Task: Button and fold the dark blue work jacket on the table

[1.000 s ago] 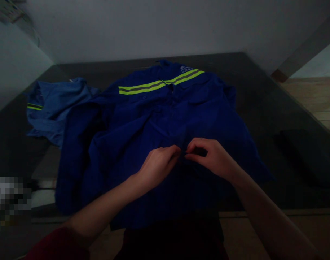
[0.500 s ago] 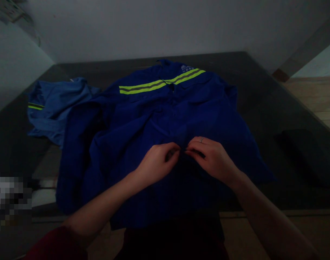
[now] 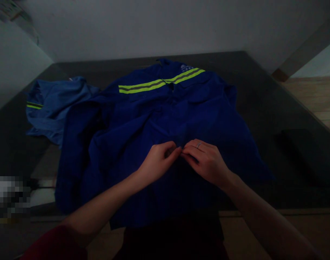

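A dark blue work jacket (image 3: 208, 112) with a yellow-green reflective stripe across the chest lies spread front side up, its lower hem hanging over the near edge of the table. My left hand (image 3: 162, 157) is closed in a pinch on the jacket's front, about the middle line. Right beside it, fingertips touching or almost touching, my right hand (image 3: 206, 160) pinches the same front edge; it wears a ring (image 3: 198, 145). Whatever small piece of the front lies between the fingertips is hidden.
A lighter blue garment (image 3: 59, 104) with a thin yellow-green stripe lies crumpled at the left, against the jacket's sleeve. On the right of the dark table (image 3: 262, 86) rests a black flat object (image 3: 302, 151). A pale wall (image 3: 154, 29) stands behind.
My right hand has shifted slightly left and rolled a little, so its fingertips meet those of my left hand. The jacket lies nearly as before.
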### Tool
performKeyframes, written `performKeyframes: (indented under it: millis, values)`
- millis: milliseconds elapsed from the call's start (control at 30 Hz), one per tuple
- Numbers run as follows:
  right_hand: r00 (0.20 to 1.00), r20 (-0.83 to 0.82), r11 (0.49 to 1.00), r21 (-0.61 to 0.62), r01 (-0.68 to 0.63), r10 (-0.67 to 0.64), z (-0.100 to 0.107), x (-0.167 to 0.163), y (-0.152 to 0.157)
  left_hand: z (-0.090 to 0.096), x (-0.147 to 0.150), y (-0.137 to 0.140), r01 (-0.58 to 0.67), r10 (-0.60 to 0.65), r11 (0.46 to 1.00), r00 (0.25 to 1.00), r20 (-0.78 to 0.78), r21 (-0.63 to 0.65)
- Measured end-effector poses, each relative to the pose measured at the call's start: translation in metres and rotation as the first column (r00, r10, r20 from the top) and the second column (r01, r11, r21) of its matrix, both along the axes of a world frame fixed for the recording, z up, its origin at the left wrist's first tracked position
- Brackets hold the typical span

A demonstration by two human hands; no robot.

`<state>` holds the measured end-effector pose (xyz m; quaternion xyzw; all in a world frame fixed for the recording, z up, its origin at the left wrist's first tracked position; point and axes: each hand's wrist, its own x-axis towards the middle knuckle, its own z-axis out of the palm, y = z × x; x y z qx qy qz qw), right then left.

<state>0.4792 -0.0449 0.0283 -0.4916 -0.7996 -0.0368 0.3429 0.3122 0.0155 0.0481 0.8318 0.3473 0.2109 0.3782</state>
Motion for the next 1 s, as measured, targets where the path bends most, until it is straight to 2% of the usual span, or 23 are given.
performKeyframes:
  millis: [233, 533, 700, 767, 867, 933, 1000]
  values:
    - [0.998, -0.062, 0.999, 0.041, -0.007, 0.01, 0.001, -0.002, -0.001, -0.001, 0.0, 0.001, 0.001, 0.008, 0.993, 0.997, 0.071, -0.118]
    - [0.95, -0.31, 0.999, -0.021, 0.025, -0.03, 0.0, -0.009, -0.004, 0.003, 0.0, 0.0, 0.008, 0.006, 0.988, 0.995, 0.095, -0.151]
    - [0.892, -0.45, 0.999, 0.004, 0.05, -0.043, 0.002, -0.015, -0.005, -0.001, -0.001, -0.002, 0.029, -0.004, 0.982, 0.991, 0.131, -0.188]
    - [0.847, -0.526, 0.997, -0.038, 0.061, -0.072, 0.003, -0.015, -0.004, -0.002, 0.0, -0.003, 0.016, 0.006, 0.987, 0.991, 0.133, -0.161]
    - [0.792, -0.595, 0.982, -0.189, 0.025, -0.135, 0.006, -0.013, -0.003, -0.003, 0.0, -0.003, 0.011, 0.005, 0.992, 0.992, 0.13, -0.128]
    - [0.788, -0.596, 0.965, -0.261, -0.007, -0.155, 0.008, -0.01, -0.001, -0.004, 0.0, -0.003, 0.018, 0.0, 0.991, 0.99, 0.14, -0.132]
    - [0.809, -0.572, 0.966, -0.259, -0.019, -0.137, 0.01, -0.007, -0.001, -0.005, 0.001, -0.002, 0.023, -0.004, 0.991, 0.989, 0.145, -0.129]
